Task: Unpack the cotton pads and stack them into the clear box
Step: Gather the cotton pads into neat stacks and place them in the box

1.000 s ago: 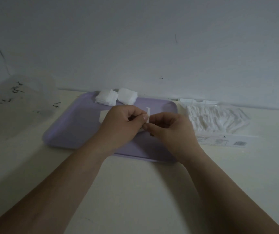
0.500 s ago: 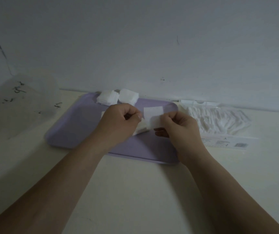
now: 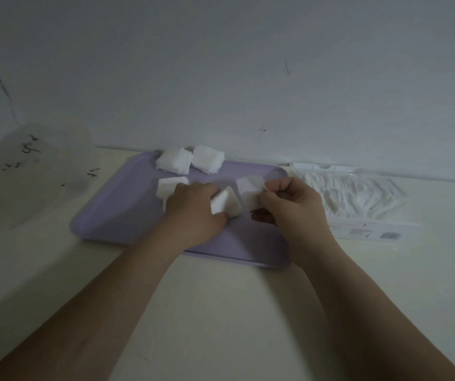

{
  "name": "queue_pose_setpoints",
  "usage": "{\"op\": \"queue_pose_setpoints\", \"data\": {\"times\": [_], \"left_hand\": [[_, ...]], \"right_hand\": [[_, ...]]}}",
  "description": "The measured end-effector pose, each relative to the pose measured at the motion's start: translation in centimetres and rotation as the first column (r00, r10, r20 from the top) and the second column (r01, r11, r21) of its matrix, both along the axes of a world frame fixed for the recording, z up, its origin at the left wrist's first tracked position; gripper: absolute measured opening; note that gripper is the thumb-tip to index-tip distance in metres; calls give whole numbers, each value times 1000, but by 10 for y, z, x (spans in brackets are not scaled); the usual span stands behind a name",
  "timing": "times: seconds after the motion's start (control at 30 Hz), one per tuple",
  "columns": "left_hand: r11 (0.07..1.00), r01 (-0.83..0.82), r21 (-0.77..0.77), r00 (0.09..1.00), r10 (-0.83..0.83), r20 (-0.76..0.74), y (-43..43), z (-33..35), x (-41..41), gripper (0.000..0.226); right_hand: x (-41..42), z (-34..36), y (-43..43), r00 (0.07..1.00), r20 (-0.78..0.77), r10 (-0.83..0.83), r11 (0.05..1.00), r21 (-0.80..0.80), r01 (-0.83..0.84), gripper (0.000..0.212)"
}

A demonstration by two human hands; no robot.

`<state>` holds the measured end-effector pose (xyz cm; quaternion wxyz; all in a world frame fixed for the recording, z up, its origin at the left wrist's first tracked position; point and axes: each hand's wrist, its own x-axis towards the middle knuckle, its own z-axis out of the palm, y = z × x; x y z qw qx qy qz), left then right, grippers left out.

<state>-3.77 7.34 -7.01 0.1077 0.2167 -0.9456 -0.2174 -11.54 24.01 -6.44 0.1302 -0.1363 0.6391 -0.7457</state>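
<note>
Over a lilac tray (image 3: 116, 213) my left hand (image 3: 190, 207) grips a small stack of white cotton pads (image 3: 225, 203). My right hand (image 3: 292, 204) pinches a single cotton pad (image 3: 249, 188) just to the right of that stack. Two piles of pads (image 3: 174, 160) (image 3: 208, 159) lie at the tray's far edge, and another pad pile (image 3: 168, 187) shows behind my left hand. The opened pack of cotton pads (image 3: 350, 196) lies right of the tray. A clear box (image 3: 42, 160) stands at the far left.
The wall runs close behind the tray. The clear container at the left has dark markings on it. A cream tabletop (image 3: 220, 312) extends toward me in front of the tray.
My hands have moved apart. The right hand has peeled one pad off the stack and now holds it flat, while the left hand has lowered the stack toward the tray.
</note>
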Motion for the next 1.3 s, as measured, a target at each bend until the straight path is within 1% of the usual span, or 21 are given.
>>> {"op": "queue_pose_setpoints", "data": {"times": [0.03,0.1,0.17,0.23,0.33,0.4,0.43,0.53,0.6,0.63,0.7,0.77,0.8,0.87,0.97,1.03,1.1,1.17,1.3], "left_hand": [[1000,2,12,1000,-2,-2,1,0,1,26],[997,4,79,999,-1,-44,0,-1,1,24],[980,17,199,994,4,-106,-2,-1,1,23],[942,49,332,987,5,-162,-3,5,4,23],[862,87,500,976,27,-216,-3,16,10,24],[815,101,571,978,23,-206,-2,19,13,23],[779,114,617,979,17,-202,-1,19,13,22],[633,157,758,971,41,-235,5,15,12,19],[585,162,795,966,72,-250,7,13,10,17],[572,157,805,964,88,-250,7,13,9,16],[566,135,813,962,122,-244,6,11,9,15],[586,115,802,956,153,-248,5,8,9,16],[596,112,795,954,161,-255,4,7,9,17],[600,121,791,949,163,-269,5,5,9,19],[552,160,819,952,132,-276,5,6,8,22],[503,195,842,958,88,-274,5,6,9,24],[455,226,861,957,60,-283,5,5,10,26],[431,249,867,956,35,-292,6,4,11,27],[394,272,878,953,14,-302,8,5,11,27]], "right_hand": [[0,0,0,1000,-4,-1,1000,1,1,18],[0,0,0,1000,-12,0,1000,-2,0,19],[0,2,0,1000,-18,6,1000,-10,-6,19],[0,3,1,1000,-23,20,1000,-13,-20,19],[-1,5,4,998,-14,53,998,-37,-54,21],[-1,6,4,997,-1,72,996,-48,-72,20],[0,7,4,997,0,80,996,-50,-80,19],[0,7,5,995,-24,102,994,-45,-103,15],[0,7,4,995,-30,98,994,-51,-100,18],[0,7,3,996,-29,88,994,-59,-90,23],[-2,8,2,997,-22,69,994,-89,-70,35],[-3,10,2,997,-13,77,989,-127,-78,40],[-4,11,3,995,-17,98,985,-140,-100,38],[-3,12,4,984,-48,173,976,-126,-178,25],[-1,8,5,953,-83,292,954,-49,-297,16],[0,5,4,952,-102,290,956,-8,-292,10],[-1,2,3,961,-134,242,970,23,-241,5],[-3,0,3,968,-155,197,980,29,-195,7],[-3,0,3,970,-160,185,982,51,-179,8]]}}
